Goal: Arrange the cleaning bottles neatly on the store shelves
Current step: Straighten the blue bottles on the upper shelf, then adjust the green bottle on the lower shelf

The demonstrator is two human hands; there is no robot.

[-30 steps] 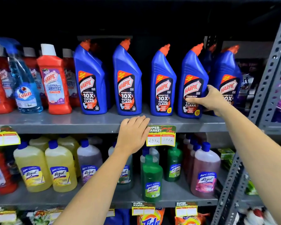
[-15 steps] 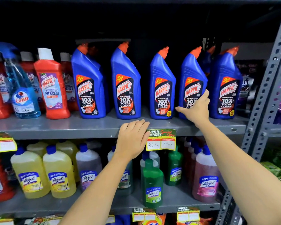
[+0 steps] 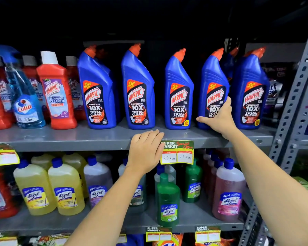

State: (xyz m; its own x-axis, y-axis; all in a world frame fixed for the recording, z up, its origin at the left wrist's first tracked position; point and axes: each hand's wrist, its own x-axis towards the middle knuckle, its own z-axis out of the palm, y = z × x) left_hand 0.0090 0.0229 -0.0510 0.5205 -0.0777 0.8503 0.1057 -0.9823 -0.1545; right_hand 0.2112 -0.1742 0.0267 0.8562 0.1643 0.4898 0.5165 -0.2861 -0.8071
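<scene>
Fourth blue Harpic bottle [image 3: 214, 89] from the left in the front row is standing upright on the upper shelf [image 3: 96, 139], long axis vertical, label facing outward, its angled orange cap [image 3: 217, 53] leaning toward the upper right. The right hand [image 3: 219, 118] is wrapping around its lower front, thumb stretching left along the base and fingers curling round the right side, so the hand is clamped on the bottle. A fifth blue bottle [image 3: 251, 89] is standing just beside it on the right; three more blue bottles [image 3: 138, 89] are standing to the left with wider gaps between them. The left hand [image 3: 146, 151] is lying flat with fingers together over the shelf's front edge, touching the yellow price tag [image 3: 177, 153] and gripping nothing. Compared with half a second earlier, the right hand is sitting higher on the label and the grasped bottle is standing closer to its right neighbour; the left hand is unchanged. Red Harpic bottles [image 3: 58, 93] and a blue spray bottle [image 3: 25, 103] are occupying the shelf's left end.
</scene>
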